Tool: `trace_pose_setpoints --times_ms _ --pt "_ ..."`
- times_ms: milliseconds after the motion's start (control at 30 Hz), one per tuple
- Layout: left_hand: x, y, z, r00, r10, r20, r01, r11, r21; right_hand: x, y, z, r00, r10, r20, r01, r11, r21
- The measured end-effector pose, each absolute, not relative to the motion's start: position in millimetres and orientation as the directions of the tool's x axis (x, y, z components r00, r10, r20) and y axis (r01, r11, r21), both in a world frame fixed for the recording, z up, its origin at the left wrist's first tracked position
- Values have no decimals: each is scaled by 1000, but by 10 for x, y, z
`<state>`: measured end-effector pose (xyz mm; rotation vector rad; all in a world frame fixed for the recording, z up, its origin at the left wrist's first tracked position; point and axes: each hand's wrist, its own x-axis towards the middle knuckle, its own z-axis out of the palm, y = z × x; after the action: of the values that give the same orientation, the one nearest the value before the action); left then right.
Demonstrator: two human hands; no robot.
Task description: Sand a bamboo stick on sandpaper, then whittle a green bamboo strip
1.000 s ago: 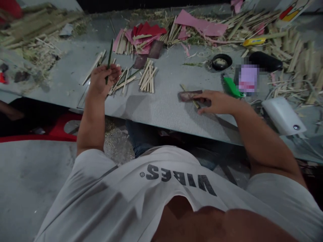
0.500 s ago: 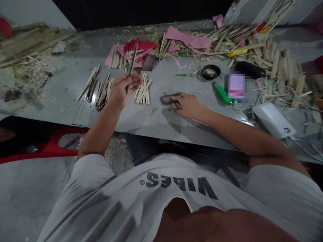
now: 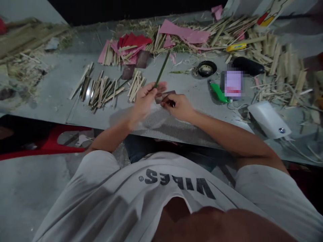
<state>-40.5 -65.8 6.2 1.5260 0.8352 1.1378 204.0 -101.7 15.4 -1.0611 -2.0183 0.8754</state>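
Much closer than half a sec ago

Grey table (image 3: 58, 97) fills most of the view, w/ a big pile of wood strips (image 3: 287, 65) far right. Next size down: torn pink paper (image 3: 185, 32) along the back, then a white box (image 3: 268, 119) w/ a cable near the R edge.

L hand (image 3: 147, 97), a bit blurred, has swung in from the L & is now just beside the R hand (image 3: 179, 106), which is approx where it was over the table. L thumb & fingers pinch the low end of the green stick, other fingers spread. R thumb & fingertips are pressed together, pinching the brown sheet.

Bundle of pale sticks (image 3: 136, 85) lies just L of the L hand. Black dish (image 3: 214, 69) & green cutter (image 3: 218, 93) sit beyond the R hand.

Green stick (image 3: 162, 70) tilts up & away, top end free. Smallest: brown sheet (image 3: 171, 93), btwn the hands. Can't tell if L fingers touch it or just overlap in view. My read: stick & sheet were apart, now they share one work spot, but stick isn't in the sheet yet.
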Motion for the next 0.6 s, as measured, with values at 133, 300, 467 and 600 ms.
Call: trace_pose_setpoints --times_ms 133,300,467,600 --pt "-1544 -511 145 33 948 318 527 -286 800 2124 -957 18 -497 840 219 424 455 -783" --pt "-2874 -438 230 -155 929 337 834 -60 548 2078 -947 -90 -588 767 256 420 560 -714" --pt "-3351 -376 231 -331 921 205 837 186 515 2063 -977 -138 -623 744 244 435 588 -682" --pt "-3445 -278 226 -421 899 121 790 298 536 2078 -960 -155 -607 741 287 440 614 -656"
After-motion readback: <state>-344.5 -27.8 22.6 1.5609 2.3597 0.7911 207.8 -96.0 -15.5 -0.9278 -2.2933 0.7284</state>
